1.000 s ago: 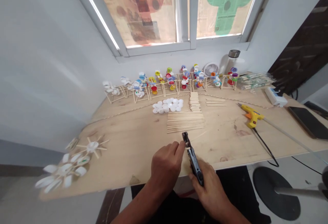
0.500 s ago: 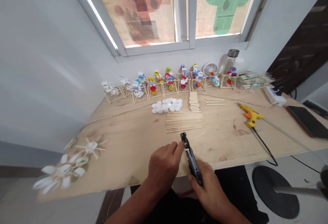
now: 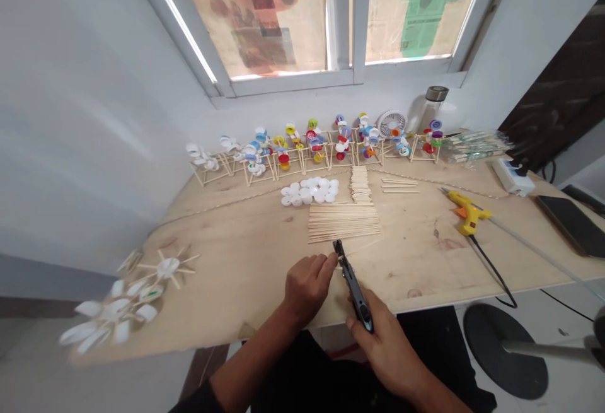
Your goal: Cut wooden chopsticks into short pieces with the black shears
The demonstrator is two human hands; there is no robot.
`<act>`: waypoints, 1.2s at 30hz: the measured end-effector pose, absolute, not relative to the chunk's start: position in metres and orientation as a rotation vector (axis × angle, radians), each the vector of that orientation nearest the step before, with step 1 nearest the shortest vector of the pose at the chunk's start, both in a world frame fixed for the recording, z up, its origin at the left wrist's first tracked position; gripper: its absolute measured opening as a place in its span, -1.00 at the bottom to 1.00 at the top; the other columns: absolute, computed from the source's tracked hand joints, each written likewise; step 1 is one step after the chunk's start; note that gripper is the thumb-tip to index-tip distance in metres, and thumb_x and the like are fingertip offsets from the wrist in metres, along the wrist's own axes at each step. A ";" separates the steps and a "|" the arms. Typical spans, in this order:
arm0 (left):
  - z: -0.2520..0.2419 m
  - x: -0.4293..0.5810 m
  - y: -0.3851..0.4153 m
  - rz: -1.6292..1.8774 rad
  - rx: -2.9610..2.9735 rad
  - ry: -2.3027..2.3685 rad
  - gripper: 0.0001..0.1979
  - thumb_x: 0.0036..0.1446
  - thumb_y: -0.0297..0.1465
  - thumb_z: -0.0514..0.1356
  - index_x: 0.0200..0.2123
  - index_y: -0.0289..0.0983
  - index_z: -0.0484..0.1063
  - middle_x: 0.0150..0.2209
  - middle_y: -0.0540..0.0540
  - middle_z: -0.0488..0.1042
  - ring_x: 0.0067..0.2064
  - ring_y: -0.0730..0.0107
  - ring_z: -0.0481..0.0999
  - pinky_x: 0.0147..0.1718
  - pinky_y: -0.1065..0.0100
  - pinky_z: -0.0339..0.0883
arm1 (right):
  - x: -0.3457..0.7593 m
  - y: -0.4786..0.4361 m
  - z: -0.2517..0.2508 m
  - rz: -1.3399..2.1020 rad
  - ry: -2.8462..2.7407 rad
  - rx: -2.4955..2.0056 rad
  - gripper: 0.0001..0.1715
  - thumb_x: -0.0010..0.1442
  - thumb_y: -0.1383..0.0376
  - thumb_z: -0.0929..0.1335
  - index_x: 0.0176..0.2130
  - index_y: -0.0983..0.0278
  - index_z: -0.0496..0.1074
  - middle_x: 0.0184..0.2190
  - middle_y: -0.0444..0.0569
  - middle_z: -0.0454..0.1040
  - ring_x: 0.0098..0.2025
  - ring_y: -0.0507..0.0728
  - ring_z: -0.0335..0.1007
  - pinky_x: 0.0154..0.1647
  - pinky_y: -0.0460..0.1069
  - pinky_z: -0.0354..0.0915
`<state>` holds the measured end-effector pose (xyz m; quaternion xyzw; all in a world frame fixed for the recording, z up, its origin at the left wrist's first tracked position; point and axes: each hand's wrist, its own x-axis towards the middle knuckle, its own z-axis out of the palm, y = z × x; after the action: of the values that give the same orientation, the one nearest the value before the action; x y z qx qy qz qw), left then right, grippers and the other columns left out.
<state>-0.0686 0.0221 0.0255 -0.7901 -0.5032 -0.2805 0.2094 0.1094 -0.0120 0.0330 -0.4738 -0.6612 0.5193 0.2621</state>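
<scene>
My right hand (image 3: pixel 380 334) is wrapped around the handles of a dark grey pair of pliers (image 3: pixel 352 284), its jaws pointing away from me over the front of the table. Close beside the jaws, my left hand (image 3: pixel 308 284) is closed in a pinch on a thin wooden stick (image 3: pixel 363 248). The stick passes by the jaws and its far part slants off to the right; my fingers hide much of the near part. Just beyond lies a bundle of long wooden sticks (image 3: pixel 344 222), with a stack of shorter sticks (image 3: pixel 361 185) behind it.
White bottle caps (image 3: pixel 309 191) lie left of the short sticks. A yellow glue gun (image 3: pixel 469 211) and a phone (image 3: pixel 570 224) are on the right. Stick frames with coloured caps (image 3: pixel 316 145) line the wall. Cap-and-stick wheels (image 3: pixel 116 312) sit at the left edge.
The view has shifted slightly. Both hands stay together at the pliers, and the plier handles look closer together than before.
</scene>
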 end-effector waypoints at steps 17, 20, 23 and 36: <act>0.051 -0.067 0.011 -0.680 -2.337 -1.716 -0.79 0.23 -0.43 -0.06 -0.35 -0.28 0.35 -0.53 -0.01 0.44 -0.52 0.47 0.42 -0.58 0.48 0.15 | 0.110 -0.007 0.050 1.508 -1.769 -1.258 -0.50 0.13 0.29 0.26 0.09 0.17 0.25 0.00 -0.02 0.40 0.05 0.23 0.27 0.13 0.23 0.11; 0.053 -0.067 0.010 -0.737 -2.408 -1.814 -0.77 0.24 -0.39 -0.08 -0.35 -0.27 0.33 -0.51 -0.01 0.45 -0.50 0.46 0.44 -0.56 0.48 0.16 | 0.110 -0.007 0.052 1.516 -1.782 -1.260 -0.48 0.13 0.30 0.25 0.10 0.18 0.23 0.01 -0.01 0.38 0.05 0.23 0.28 0.09 0.20 0.17; 0.058 -0.067 0.010 -0.826 -2.497 -1.991 -0.78 0.24 -0.38 -0.09 -0.39 -0.24 0.29 -0.54 0.02 0.42 -0.52 0.47 0.41 -0.55 0.48 0.15 | 0.110 -0.008 0.053 1.518 -1.788 -1.278 -0.45 0.12 0.32 0.24 0.13 0.19 0.20 0.03 0.01 0.35 0.04 0.22 0.28 0.04 0.16 0.24; 0.074 -0.070 0.016 -1.041 -2.635 -2.328 -0.70 0.21 -0.35 -0.07 -0.58 -0.20 0.10 -0.69 0.10 0.22 -0.64 0.50 0.23 -0.58 0.47 0.07 | 0.113 -0.006 0.047 1.380 -1.954 -1.281 -0.41 0.12 0.35 0.24 0.16 0.22 0.15 0.09 0.02 0.30 0.10 0.20 0.21 0.14 0.15 0.12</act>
<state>-0.0699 0.0156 0.0737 -0.6939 -0.6131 -0.2742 -0.2595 0.1134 -0.0062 0.0472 -0.4612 -0.7036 0.4971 0.2126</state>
